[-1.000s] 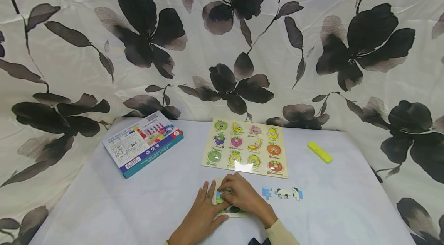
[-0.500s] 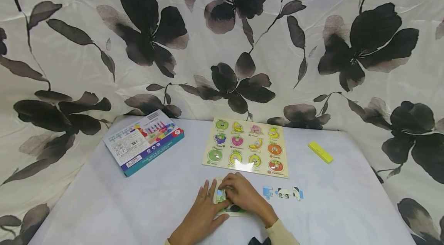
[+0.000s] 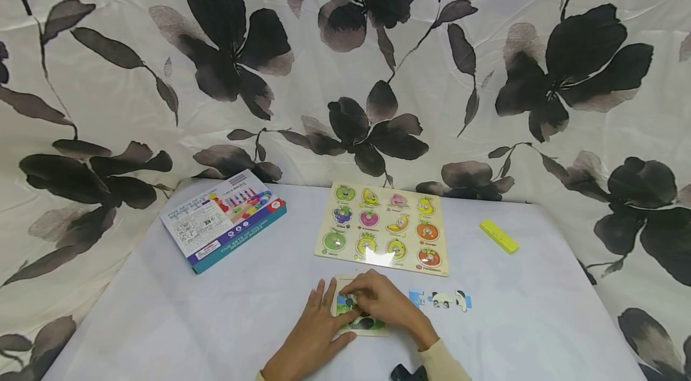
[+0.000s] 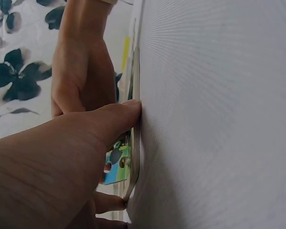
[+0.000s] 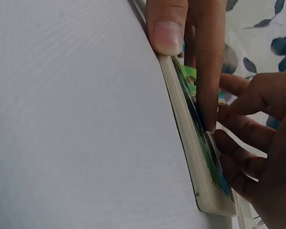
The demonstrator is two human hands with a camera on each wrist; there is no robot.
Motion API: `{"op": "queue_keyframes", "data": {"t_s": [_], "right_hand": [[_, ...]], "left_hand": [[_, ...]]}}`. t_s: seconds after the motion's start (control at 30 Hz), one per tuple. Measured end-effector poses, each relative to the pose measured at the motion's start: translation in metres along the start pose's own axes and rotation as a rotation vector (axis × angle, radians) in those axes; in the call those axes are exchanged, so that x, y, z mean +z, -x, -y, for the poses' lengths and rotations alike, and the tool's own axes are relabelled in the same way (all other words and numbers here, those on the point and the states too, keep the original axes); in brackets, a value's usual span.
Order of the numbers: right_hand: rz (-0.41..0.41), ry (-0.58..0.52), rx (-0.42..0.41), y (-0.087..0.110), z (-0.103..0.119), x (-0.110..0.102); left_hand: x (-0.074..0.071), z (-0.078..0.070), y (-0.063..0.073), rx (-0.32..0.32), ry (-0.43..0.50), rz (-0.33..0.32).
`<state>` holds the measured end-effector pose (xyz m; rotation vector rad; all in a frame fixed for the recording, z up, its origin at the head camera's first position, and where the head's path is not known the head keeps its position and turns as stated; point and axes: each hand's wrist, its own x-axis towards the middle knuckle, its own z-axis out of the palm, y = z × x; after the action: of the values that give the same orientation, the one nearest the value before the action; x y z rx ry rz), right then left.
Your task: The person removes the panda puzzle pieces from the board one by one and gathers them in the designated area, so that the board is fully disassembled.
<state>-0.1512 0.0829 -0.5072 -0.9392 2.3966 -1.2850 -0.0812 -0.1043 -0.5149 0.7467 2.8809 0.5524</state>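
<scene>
A small wooden puzzle board [image 3: 367,332] with a green and blue picture lies at the front middle of the table. My left hand [image 3: 318,328] rests at its left side, fingers spread and fairly straight. The left thumb [image 4: 128,109] presses the board's near edge, and one finger [image 5: 209,95] reaches over its face. Over the board's upper part my right hand [image 3: 380,300] has curled fingers, pinching a puzzle piece [image 4: 117,164] that sits tilted above the surface; the fingers partly hide it. Loose panda puzzle pieces [image 3: 441,300] lie right of the board.
A wooden fruit puzzle board [image 3: 380,231] lies behind the hands. A flat printed box [image 3: 224,222] is at the back left, and a yellow block [image 3: 498,237] at the right. A dark object [image 3: 408,372] shows at the bottom edge. Floral cloth [image 3: 356,69] hangs behind.
The right hand shifts slightly over the board, and its fingers turn a little with the piece. The left hand stays in place. More of the dark object shows at the bottom.
</scene>
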Motion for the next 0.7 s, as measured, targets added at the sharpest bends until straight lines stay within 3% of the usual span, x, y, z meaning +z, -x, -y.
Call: {"op": "queue_keyframes", "data": {"t_s": [0.17, 0.37, 0.7], "right_hand": [[0.027, -0.043, -0.026, 0.0001, -0.0012, -0.0006], [-0.019, -0.010, -0.064, -0.0001, -0.0034, 0.0030], [-0.127, 0.026, 0.059, 0.0011, -0.0018, 0.0028]], "left_hand": [[-0.0004, -0.0006, 0.0003, -0.005, 0.001, 0.007], [0.0003, 0.0000, -0.0006, -0.001, -0.010, 0.001], [0.0006, -0.0003, 0.0008, -0.008, -0.008, 0.006]]}}
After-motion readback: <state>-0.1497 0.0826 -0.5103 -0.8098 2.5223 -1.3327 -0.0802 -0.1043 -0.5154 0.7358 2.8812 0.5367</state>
